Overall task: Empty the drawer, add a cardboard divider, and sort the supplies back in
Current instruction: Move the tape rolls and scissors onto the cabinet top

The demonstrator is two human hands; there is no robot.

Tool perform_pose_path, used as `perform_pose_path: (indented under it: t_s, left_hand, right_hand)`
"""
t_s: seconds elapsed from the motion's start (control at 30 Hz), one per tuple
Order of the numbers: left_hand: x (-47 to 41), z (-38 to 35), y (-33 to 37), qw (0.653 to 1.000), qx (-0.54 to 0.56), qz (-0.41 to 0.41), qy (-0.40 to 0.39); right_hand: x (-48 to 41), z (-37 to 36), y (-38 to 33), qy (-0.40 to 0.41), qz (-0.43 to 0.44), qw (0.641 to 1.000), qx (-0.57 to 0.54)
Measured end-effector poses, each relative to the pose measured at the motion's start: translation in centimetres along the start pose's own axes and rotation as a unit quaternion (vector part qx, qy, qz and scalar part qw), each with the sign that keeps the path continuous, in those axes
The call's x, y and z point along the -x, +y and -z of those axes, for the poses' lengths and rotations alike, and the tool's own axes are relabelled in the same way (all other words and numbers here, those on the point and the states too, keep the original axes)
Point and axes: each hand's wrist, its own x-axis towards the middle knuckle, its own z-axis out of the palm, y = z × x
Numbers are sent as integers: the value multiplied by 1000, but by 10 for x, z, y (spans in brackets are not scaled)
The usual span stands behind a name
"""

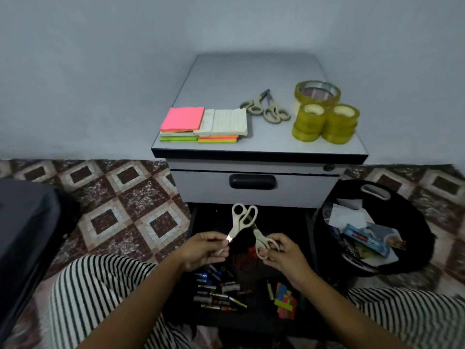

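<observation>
The black bottom drawer (251, 322) is pulled out between my knees. It holds several batteries (218, 294), coloured paper flags (285, 302) and red clips (245, 258). Above it, my left hand (203, 251) pinches a beige-handled pair of scissors (242, 219) by the blades, handles up. My right hand (284, 258) grips a second pair of scissors (260, 244) by its handle, blades pointing up behind the first pair. On the cabinet top (251, 71) lie stacked sticky notes (201, 124), two more scissors (265, 107) and several yellow tape rolls (324, 114).
The upper drawer (254, 188) of the grey cabinet is closed. A black bag (372, 230) with papers and packets sits on the patterned floor to the right. A dark bulky object (22, 235) fills the left edge. My striped trouser legs flank the open drawer.
</observation>
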Motion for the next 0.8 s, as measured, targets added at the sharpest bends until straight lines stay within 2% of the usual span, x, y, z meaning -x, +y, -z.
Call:
perform_pose_path:
  t_s: [0.17, 0.5, 0.67, 0.8]
  left_hand:
    - [22, -21, 41, 996, -4, -80, -35]
    - [62, -86, 151, 966, 62, -250, -21]
    - [67, -109, 204, 953, 105, -284, 9]
    - [60, -117, 244, 958, 95, -266, 46]
  right_hand:
    - [16, -4, -46, 3, 73, 996, -44]
    - [42, -20, -169, 33, 227, 967, -114]
    - [39, -30, -228, 62, 248, 960, -114]
    - [23, -40, -265, 85, 242, 961, -106]
